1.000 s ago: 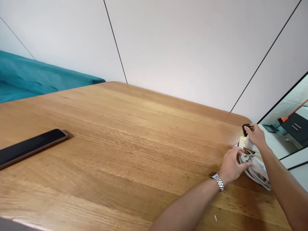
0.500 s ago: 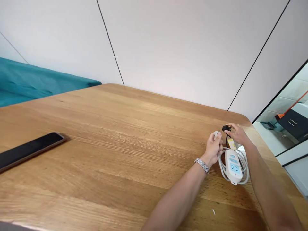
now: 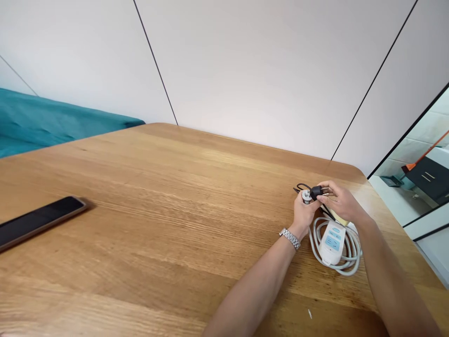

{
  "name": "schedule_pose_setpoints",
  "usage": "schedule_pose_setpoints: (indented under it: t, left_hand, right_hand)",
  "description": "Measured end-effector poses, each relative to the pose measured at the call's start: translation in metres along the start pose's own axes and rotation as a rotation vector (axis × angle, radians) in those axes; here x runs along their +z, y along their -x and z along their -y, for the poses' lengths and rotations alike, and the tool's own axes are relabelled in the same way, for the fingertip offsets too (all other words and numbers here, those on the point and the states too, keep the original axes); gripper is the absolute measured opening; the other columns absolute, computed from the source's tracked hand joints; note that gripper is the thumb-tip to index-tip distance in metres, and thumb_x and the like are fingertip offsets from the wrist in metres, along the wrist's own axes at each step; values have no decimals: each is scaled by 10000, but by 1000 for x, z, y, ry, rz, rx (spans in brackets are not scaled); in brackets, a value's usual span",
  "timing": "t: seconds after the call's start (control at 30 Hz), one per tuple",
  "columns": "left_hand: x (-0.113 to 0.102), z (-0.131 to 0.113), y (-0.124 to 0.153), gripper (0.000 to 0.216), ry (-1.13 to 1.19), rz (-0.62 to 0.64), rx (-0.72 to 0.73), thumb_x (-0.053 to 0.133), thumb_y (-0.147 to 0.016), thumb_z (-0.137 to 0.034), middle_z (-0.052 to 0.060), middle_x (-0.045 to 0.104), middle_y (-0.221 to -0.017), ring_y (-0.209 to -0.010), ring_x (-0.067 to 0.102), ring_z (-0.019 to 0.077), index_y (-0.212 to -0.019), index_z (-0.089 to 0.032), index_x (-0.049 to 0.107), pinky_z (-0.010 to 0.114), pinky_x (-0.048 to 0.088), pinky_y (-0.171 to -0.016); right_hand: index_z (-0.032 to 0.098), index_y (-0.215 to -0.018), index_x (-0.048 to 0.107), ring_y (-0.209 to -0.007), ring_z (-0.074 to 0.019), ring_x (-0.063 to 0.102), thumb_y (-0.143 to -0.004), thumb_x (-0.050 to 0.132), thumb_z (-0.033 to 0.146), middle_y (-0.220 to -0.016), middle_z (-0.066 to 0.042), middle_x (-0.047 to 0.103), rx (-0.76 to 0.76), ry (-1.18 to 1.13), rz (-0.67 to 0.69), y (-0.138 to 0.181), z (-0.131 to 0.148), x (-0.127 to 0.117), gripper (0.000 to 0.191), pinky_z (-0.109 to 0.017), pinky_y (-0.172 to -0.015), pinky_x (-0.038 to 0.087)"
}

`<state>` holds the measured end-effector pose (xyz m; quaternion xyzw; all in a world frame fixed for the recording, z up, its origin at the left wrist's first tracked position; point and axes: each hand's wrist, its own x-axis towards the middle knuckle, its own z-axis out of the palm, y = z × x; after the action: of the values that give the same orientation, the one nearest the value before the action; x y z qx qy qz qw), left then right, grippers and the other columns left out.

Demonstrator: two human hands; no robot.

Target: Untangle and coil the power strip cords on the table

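Observation:
On the wooden table (image 3: 182,196) at the right lies a white power strip (image 3: 331,242) with blue sockets, its white cable (image 3: 351,262) coiled around it. My left hand (image 3: 303,213), with a metal watch on the wrist, is closed around the strip's white plug (image 3: 306,195). My right hand (image 3: 342,202) pinches a small black plug (image 3: 316,191) with a thin black cord, right beside the white plug. A yellow tag shows under my right hand.
A dark phone (image 3: 38,221) lies flat near the table's left edge. A teal cloth (image 3: 52,122) covers something beyond the far left edge. White wall panels stand behind the table. The table's right edge drops to a floor area.
Both hands drew the power strip and its cable leftward, away from the table's right edge. My left hand took up the white plug and my right hand brought the black plug next to it.

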<state>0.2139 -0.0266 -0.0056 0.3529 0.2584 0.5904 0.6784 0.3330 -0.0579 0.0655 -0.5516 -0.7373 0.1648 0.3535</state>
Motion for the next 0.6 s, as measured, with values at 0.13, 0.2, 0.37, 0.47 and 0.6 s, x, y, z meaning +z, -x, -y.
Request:
schedule_pose_setpoints:
  t: [0.13,0.2,0.37,0.47,0.6]
  left_hand:
    - [-4,1,-4,315,-40,5,58,769,-581,-244,-2,612,-761,-712,553,117,-788,-166,545,222,433,-669]
    - [-6,1,-4,262,-87,-15,78,715,-608,-222,-12,592,-737,-674,532,112,-790,-171,533,218,424,-637]
    - [-15,-13,-7,186,-383,52,158,661,-606,-165,-59,503,-634,-580,433,85,-721,-178,515,198,355,-560]
    - [-17,-28,-11,197,-472,49,206,680,-593,-168,-62,499,-621,-567,420,79,-703,-176,518,195,338,-536]
    - [-10,-48,-11,227,-247,-30,149,665,-611,-201,-79,479,-566,-472,412,59,-723,-193,468,190,340,-485]
  right_hand:
    - [208,-1061,636,-897,-233,681,-897,456,537,-996,-82,719,18,-136,-28,-5,-11,13,410,-373,-789,549]
    - [202,-1048,658,-926,-240,671,-924,363,540,-1020,-93,713,27,-156,-103,-8,-22,22,466,-385,-801,540]
    - [211,-841,706,-832,-249,653,-884,441,445,-803,-45,711,33,-9,9,-10,-37,32,356,-383,-798,514]
    - [208,-849,712,-881,-245,644,-898,449,425,-870,-49,723,16,109,50,-8,-37,30,345,-364,-828,482]
    - [206,-784,689,-897,-223,623,-929,420,411,-899,-59,722,4,316,122,-6,-39,32,368,-347,-838,438]
